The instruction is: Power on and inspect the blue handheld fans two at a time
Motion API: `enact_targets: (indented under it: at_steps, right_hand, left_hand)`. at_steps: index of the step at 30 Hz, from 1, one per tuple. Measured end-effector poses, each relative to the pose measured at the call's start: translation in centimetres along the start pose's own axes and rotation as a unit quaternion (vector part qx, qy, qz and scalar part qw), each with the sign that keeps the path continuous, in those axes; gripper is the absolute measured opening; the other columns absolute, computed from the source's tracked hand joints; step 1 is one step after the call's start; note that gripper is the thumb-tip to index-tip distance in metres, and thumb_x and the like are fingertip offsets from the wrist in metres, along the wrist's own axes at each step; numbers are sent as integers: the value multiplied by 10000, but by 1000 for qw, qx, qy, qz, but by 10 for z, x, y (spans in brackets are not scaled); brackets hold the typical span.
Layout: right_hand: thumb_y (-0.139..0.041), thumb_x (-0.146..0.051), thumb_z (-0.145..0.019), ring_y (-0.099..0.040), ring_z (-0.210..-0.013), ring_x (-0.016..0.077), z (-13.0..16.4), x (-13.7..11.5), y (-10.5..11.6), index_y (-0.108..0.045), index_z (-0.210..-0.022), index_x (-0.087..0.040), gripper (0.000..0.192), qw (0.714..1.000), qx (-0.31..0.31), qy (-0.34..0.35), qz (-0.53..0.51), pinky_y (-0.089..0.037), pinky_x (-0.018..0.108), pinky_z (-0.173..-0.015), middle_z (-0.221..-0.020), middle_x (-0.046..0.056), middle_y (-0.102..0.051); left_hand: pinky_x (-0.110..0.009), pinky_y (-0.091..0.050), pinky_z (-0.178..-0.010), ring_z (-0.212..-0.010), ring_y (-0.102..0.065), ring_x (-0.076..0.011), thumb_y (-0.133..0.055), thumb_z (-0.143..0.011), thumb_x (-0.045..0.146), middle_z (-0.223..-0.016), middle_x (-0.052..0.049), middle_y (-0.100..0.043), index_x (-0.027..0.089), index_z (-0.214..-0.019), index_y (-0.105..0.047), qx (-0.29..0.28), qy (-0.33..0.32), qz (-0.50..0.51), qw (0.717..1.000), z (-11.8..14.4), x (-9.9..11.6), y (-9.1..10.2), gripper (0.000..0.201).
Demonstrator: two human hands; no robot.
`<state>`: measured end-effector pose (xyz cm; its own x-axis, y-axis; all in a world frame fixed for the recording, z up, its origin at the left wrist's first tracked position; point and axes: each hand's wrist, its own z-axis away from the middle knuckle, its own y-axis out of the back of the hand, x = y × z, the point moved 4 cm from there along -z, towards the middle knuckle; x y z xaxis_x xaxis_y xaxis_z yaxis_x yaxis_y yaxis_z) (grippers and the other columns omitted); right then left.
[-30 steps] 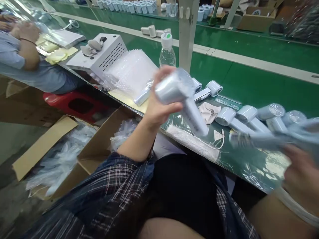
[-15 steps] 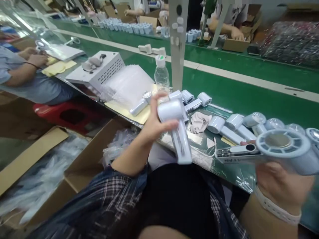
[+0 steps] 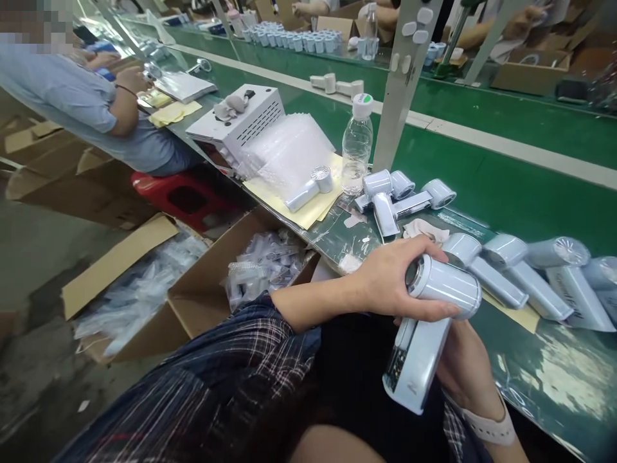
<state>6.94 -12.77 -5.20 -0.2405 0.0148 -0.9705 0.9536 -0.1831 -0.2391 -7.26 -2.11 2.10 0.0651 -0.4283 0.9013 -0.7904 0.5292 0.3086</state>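
A pale blue handheld fan (image 3: 421, 360) is in front of my lap, its handle pointing down and tilted. My left hand (image 3: 385, 280) is closed around the fan's round head, thumb across the near side and fingers over the top. Behind the handle, my right hand (image 3: 467, 366) supports it from the right; most of its fingers are hidden. A narrow dark opening with small parts inside shows along the handle's left side. Just beyond my hands, a crumpled pale cloth (image 3: 427, 229) lies partly hidden. A small group of similar fans (image 3: 385, 209) rests past it.
More fans (image 3: 501, 276) lie in a row at right. A water bottle (image 3: 357, 145) stands before a metal post (image 3: 398, 90). Plastic sleeves (image 3: 294, 154) lie beside a white box (image 3: 241, 122). Cartons (image 3: 193, 302) of bagged items are below left. A co-worker (image 3: 96, 96) sits left.
The fan my left hand held is now out of it, and a fan has appeared in the far group. My left hand has come right onto my right hand's fan, now over my lap.
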Motion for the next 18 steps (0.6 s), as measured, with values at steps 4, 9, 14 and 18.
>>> enact_targets:
  at_steps: [4, 9, 14, 18]
  right_hand:
    - [-677, -600, -989, -832, -1055, 376, 0, -3, -4, -804, -1211, -246, 437, 996, -8, -54, -64, -665, 599, -1020, -979, 82, -856]
    - [-659, -832, -907, -804, -1149, 428, 10, 3, -15, -808, -1222, -254, 675, 986, -49, -109, -112, -635, 626, -1065, -1002, 123, -858]
    - [-858, -755, -780, -828, -1040, 417, 16, 16, -6, -791, -1110, -249, 608, 988, -40, -122, -80, -693, 590, -938, -1059, 134, -854]
    - [-813, -782, -803, -843, -925, 398, 16, 12, -5, -741, -1230, -230, 702, 985, -51, -142, -89, -711, 571, -838, -1005, 141, -856]
  left_hand:
    - [-489, -545, -1061, -1057, -750, -321, -889, -631, 716, -1113, -113, -792, 210, -1078, -672, 81, -123, -71, 987, 2, -7, -3, 709]
    - [-512, -533, -1100, -1024, -765, -296, -831, -721, 730, -1080, -100, -799, 196, -1158, -664, 127, -219, -136, 958, 5, -11, -5, 710]
    - [-467, -583, -1038, -1097, -747, -301, -766, -816, 748, -1135, -131, -797, 169, -1256, -651, 97, -243, -148, 954, 5, -7, -12, 736]
    - [-479, -554, -1118, -1252, -688, -303, -493, -945, 863, -1231, -124, -777, 205, -1339, -630, 19, -255, -144, 956, -11, -10, -2, 779]
